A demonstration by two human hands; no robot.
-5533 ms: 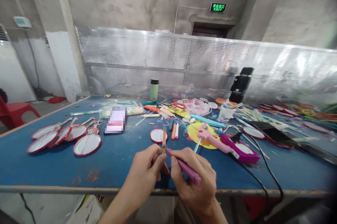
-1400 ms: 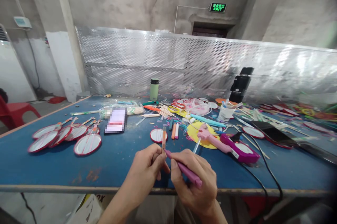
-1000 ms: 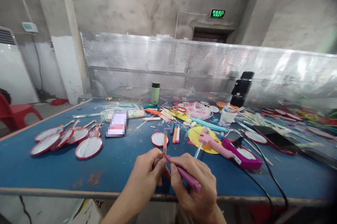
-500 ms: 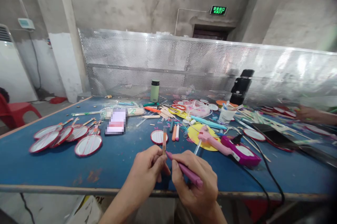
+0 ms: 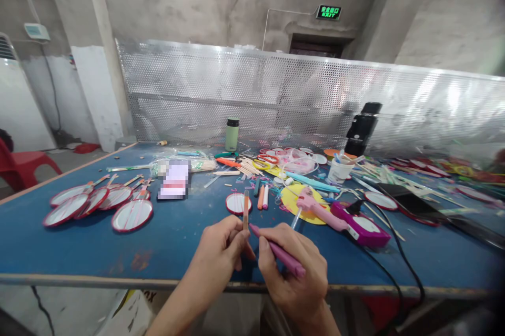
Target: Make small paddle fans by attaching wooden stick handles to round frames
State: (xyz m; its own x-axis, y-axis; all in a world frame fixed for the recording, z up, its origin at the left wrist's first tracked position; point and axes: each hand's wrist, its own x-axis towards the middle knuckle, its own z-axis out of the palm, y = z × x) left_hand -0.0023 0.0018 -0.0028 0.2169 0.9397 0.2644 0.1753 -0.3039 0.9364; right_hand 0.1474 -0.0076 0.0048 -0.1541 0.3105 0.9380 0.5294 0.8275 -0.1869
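My left hand [image 5: 221,246] is closed on a craft stick [image 5: 246,204] that stands up from the fingertips, coloured orange along part of its length. A second orange-brown piece juts out below those fingers; whether it joins the stick is hidden. In my right hand [image 5: 295,267] is a purple marker [image 5: 282,254], its tip right beside the stick; I cannot tell if they touch. Just beyond my hands lie a round red-rimmed white disc [image 5: 238,203] and several markers [image 5: 263,197], orange, white and dark.
Red-rimmed discs with sticks attached [image 5: 132,215] lie at left, near a blurred phone [image 5: 174,180]. A pink glue gun [image 5: 321,212] rests on a yellow disc, beside a purple box [image 5: 365,225] with black cables. Behind stand a green bottle [image 5: 232,136] and a white cup [image 5: 339,170] of tools.
My hands hold nearly the same pose, with the marker tip shifted slightly up along the stick. Another person's hand at the far right has left the view.
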